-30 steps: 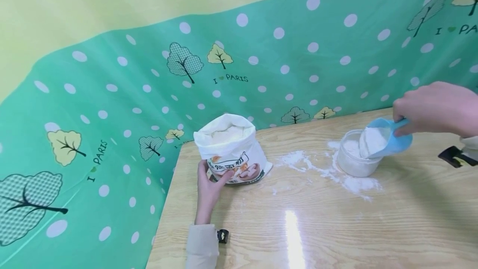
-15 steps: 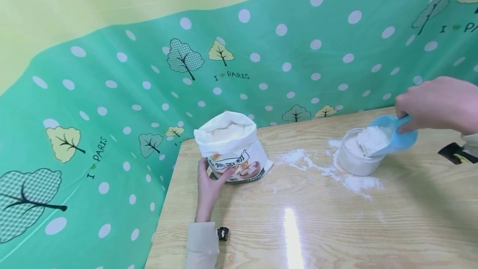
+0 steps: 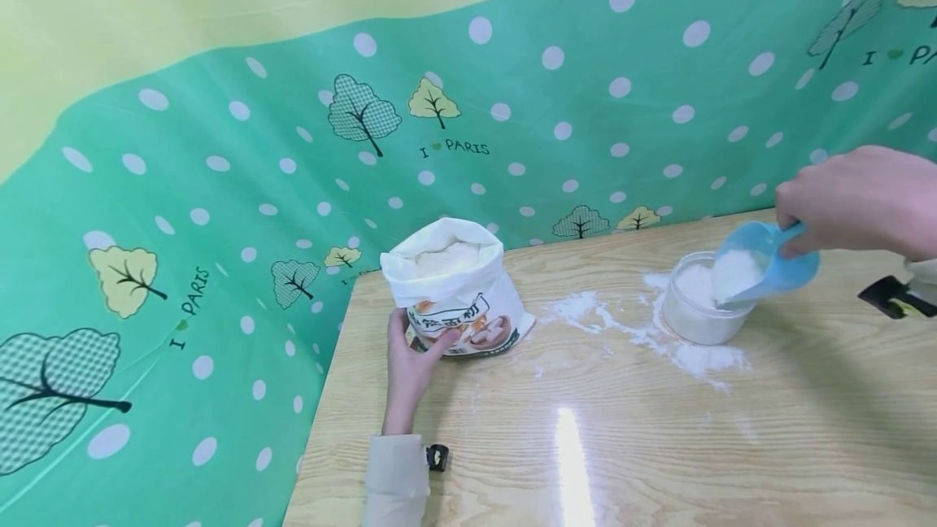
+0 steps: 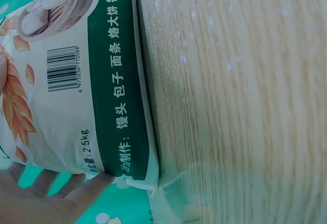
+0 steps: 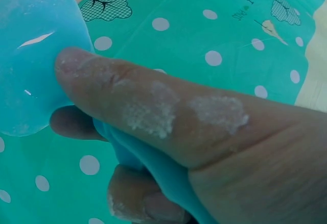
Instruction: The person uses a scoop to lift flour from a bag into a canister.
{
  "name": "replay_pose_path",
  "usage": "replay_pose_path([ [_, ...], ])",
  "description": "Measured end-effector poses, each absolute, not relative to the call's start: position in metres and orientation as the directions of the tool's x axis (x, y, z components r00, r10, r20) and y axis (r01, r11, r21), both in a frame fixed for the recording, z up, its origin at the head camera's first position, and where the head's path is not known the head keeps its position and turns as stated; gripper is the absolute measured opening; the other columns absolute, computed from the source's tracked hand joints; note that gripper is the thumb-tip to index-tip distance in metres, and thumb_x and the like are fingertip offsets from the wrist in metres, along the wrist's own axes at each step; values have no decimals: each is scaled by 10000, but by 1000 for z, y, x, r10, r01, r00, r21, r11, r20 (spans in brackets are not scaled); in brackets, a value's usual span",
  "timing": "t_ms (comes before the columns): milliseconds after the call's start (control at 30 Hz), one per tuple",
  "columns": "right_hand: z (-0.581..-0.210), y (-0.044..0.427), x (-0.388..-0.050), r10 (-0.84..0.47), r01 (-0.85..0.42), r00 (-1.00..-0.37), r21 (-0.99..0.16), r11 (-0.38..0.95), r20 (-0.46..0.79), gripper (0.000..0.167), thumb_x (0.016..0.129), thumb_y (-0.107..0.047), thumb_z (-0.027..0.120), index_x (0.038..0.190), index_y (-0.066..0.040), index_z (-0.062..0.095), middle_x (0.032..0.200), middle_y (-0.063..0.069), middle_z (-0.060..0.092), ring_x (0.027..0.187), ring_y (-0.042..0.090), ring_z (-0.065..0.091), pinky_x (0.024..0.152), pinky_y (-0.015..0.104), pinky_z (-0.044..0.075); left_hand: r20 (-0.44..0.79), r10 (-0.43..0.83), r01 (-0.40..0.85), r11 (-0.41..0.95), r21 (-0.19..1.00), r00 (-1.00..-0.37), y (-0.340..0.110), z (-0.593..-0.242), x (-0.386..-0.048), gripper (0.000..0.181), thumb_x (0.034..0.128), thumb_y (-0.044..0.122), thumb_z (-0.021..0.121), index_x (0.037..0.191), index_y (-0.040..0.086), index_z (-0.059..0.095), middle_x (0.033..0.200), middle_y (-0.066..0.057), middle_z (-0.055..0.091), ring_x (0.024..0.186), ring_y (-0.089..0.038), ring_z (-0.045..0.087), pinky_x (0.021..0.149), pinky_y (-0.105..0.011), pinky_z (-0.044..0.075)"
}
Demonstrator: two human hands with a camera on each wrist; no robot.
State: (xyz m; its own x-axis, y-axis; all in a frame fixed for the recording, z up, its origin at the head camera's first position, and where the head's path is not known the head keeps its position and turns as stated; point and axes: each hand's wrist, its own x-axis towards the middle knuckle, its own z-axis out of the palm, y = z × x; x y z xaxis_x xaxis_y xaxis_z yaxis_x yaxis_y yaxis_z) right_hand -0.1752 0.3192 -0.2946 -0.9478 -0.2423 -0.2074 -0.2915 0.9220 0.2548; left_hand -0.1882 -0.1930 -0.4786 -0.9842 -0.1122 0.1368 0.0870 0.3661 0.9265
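Observation:
A white bag of flour point(image 3: 454, 291) stands upright with its rolled top open at the table's far left. My left hand point(image 3: 410, 360) grips its lower left side, thumb across the printed front; in the left wrist view the fingers lie along the side of the bag point(image 4: 66, 112). On the right, my right hand point(image 3: 852, 202) holds a blue scoop point(image 3: 791, 267) by its handle, tilted over a clear round tub point(image 3: 704, 324). Flour lies in the scoop's mouth and inside the tub. White powder marks the right thumb point(image 5: 153, 104) in the right wrist view.
Spilled flour point(image 3: 581, 311) streaks the wooden table point(image 3: 505, 446) between bag and tub, and more surrounds the tub's base. A green dotted curtain point(image 3: 512, 145) hangs along the table's back and left edges.
The scoop in my right hand tips further toward the tub, and flour slides from it, leaving less in the scoop. The left hand stays on the bag.

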Motion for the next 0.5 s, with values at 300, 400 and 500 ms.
replay_pose_path([
  [300,-290,319,-177,-238,-288,-949,262,921,-207,363,704,-373,866,633,-188,563,601,-7,476,572,174,429,520,295,327,144,-117,91,373,923,-983,-193,-478,-189,811,743,416,867,1387,257,402,1357,55,471,1370,-163,367,1162,-487,370],
  [400,-289,320,-178,-236,-287,-949,269,919,-207,363,701,-380,868,636,-186,568,603,-7,476,574,176,432,523,299,339,145,-116,92,373,923,-983,-193,-477,-190,821,738,419,870,1391,251,400,1360,51,468,1371,-167,364,1162,-488,370],
  [500,-289,320,-177,-223,-277,-951,275,921,-214,348,700,-377,870,652,-179,588,609,-3,481,582,184,437,532,309,362,143,-118,90,373,923,-983,-193,-477,-190,828,735,423,872,1393,255,398,1363,55,463,1373,-167,359,1162,-489,369],
])
